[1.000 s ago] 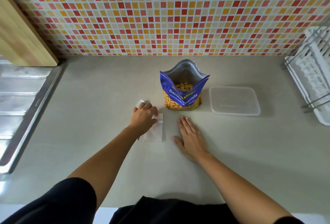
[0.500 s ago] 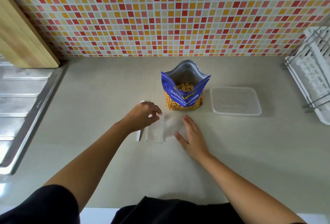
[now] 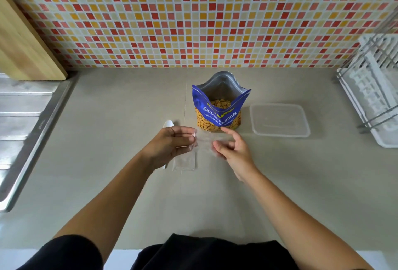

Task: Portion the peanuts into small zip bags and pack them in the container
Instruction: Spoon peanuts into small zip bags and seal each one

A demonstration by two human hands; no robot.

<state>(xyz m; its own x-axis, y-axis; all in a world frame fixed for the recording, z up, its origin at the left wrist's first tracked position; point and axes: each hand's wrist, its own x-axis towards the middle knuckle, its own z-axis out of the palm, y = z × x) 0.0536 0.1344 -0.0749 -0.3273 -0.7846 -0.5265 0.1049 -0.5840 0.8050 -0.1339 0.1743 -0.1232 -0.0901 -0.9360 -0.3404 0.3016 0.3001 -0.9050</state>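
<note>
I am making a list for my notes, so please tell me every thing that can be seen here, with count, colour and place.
peanut bag: 1, blue, open, upright at counter centre
container: 1, clear plastic, right of the peanut bag
lifted zip bag: 1, clear, between the two hands
flat zip bags: small pile, count unclear, clear, on the counter below the left hand
spoon: 1, white, partly hidden behind the left hand
cutting board: 1, wooden, leaning far left
sink drainboard: 1, steel, left
dish rack: 1, white, right edge
tiled wall: red, orange, pale
counter: 1, beige
left hand: pinching the lifted zip bag
right hand: fingers spread at the bag
</note>
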